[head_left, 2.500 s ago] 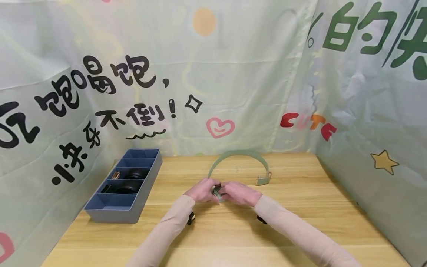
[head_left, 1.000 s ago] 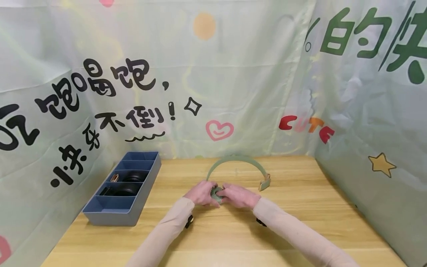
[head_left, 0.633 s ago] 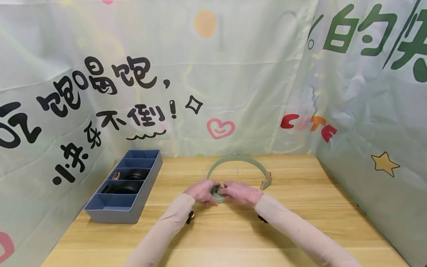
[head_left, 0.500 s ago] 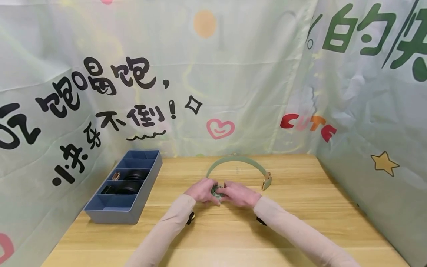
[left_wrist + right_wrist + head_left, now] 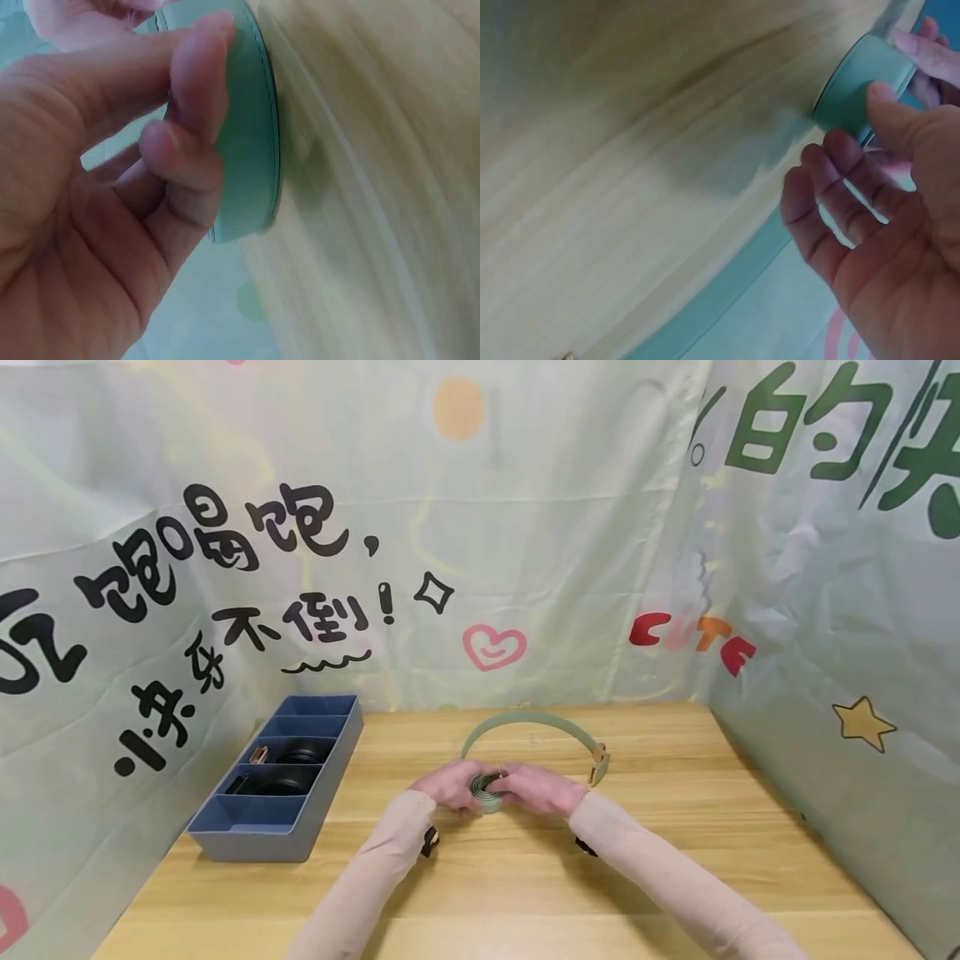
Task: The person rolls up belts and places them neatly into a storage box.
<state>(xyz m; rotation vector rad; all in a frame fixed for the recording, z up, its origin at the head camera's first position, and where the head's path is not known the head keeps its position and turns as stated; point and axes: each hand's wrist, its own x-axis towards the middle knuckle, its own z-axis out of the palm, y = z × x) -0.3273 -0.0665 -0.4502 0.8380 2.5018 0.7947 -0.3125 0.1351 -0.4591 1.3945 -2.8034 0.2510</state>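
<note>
A sage-green belt is partly wound into a flat coil (image 5: 487,795) standing on its edge on the wooden table. From the coil, the loose strap (image 5: 525,718) arcs behind the hands to a gold-toned buckle (image 5: 599,763) at the right. My left hand (image 5: 453,785) grips the coil's left side; in the left wrist view its curled fingers (image 5: 199,82) lie against the outer turn of the coil (image 5: 251,157). From the right, my right hand (image 5: 543,789) holds the coil, and the right wrist view has its thumb (image 5: 885,105) on the outer turn.
A blue-grey divided tray (image 5: 258,847) stands at the left. Two of its compartments hold coiled black belts (image 5: 285,781), one with a gold-toned buckle (image 5: 258,754). Printed fabric walls (image 5: 570,568) enclose the table (image 5: 675,827) at the back and sides.
The belt's buckle end has swung from lying leftward to pointing toward the front. The strap's arc sits slightly flatter and farther left. Both hands stay at the coil, with fingers shifting around it.
</note>
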